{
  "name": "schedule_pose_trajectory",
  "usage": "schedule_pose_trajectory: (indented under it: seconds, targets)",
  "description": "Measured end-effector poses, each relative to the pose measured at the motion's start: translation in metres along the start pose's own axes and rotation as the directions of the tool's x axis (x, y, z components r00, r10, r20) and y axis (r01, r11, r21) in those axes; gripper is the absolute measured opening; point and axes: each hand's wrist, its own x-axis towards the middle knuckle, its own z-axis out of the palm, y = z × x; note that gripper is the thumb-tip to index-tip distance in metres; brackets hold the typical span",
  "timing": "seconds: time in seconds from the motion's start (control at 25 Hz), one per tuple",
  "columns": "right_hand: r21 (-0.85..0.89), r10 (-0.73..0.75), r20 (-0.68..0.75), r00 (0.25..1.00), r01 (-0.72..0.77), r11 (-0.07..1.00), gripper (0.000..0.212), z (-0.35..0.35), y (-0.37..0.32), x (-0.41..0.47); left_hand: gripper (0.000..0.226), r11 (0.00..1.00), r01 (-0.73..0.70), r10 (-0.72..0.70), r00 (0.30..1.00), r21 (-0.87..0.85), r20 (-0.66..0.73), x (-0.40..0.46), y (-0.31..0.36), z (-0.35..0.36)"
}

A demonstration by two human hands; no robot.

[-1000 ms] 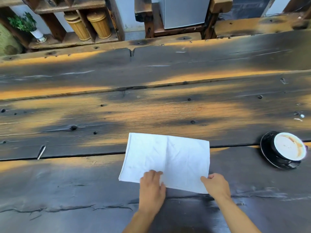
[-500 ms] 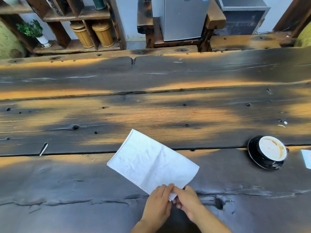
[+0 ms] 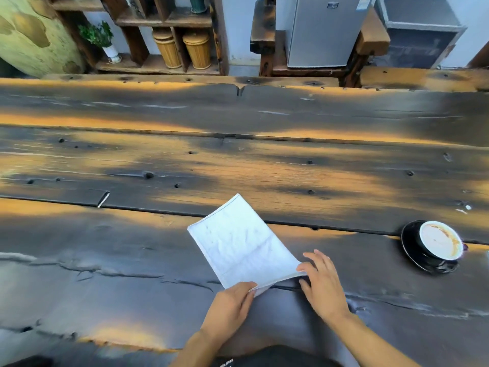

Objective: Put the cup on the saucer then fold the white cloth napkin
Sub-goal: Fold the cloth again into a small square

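— How were the fingers placed?
— Left hand [image 3: 229, 305] pinched the folded white napkin's [image 3: 242, 241] near corner; right hand [image 3: 321, 283], fingers spread, touched its right corner on the wooden table [image 3: 132, 274].
— The cup [image 3: 439, 241]?
— On its black saucer [image 3: 412, 252], far right

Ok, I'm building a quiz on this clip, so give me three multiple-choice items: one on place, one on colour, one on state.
1. Where is the black ceramic cup?
A. on the black round saucer
B. on the white cloth napkin
C. in a hand

2. What colour are the two woven lidded baskets on the shelf?
A. blue
B. yellow-tan
C. black

3. How does the napkin lie?
A. crumpled in a ball
B. folded flat on the dark wooden table
C. draped over the cup

Answers: 1 A, the cup stands on the saucer at the right. 2 B, both are straw-coloured. 3 B, it lies flat, with the left hand and right hand at its near corners.
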Motion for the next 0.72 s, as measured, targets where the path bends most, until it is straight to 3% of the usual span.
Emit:
schedule_pose_trajectory:
  seconds: [0.08, 0.2, 0.36, 0.48, 0.72]
  targets:
    - [0.118, -0.03, 0.005, 1.0, 0.029, 0.993, 0.025, -0.016, 0.006, 0.007, 0.029, 0.998, 0.069, -0.069, 0.997, -0.002, -0.038, -0.011, -0.001, -0.009]
    - [0.304, -0.08, 0.12, 0.99, 0.04, 0.952, 0.02, -0.037, 0.003, 0.004, 0.017, 0.983, 0.183, -0.185, 0.978, -0.035, -0.094, -0.027, 0.001, -0.02]
    - [0.463, -0.053, 0.345, 0.937, -0.12, 0.878, 0.002, -0.059, -0.004, -0.009, 0.018, 0.956, 0.271, -0.282, 0.954, -0.113, -0.1, -0.051, 0.006, -0.026]
    - [0.506, -0.062, 0.427, 0.902, -0.181, 0.844, 0.012, -0.061, -0.005, -0.013, 0.016, 0.92, 0.318, -0.336, 0.941, -0.227, -0.043, -0.067, 0.009, -0.027]
    - [0.633, 0.003, 0.443, 0.897, -0.315, 0.707, 0.01, -0.054, -0.013, 0.001, 0.019, 0.613, 0.484, -0.598, 0.801, -0.624, 0.035, -0.047, 0.006, -0.029]
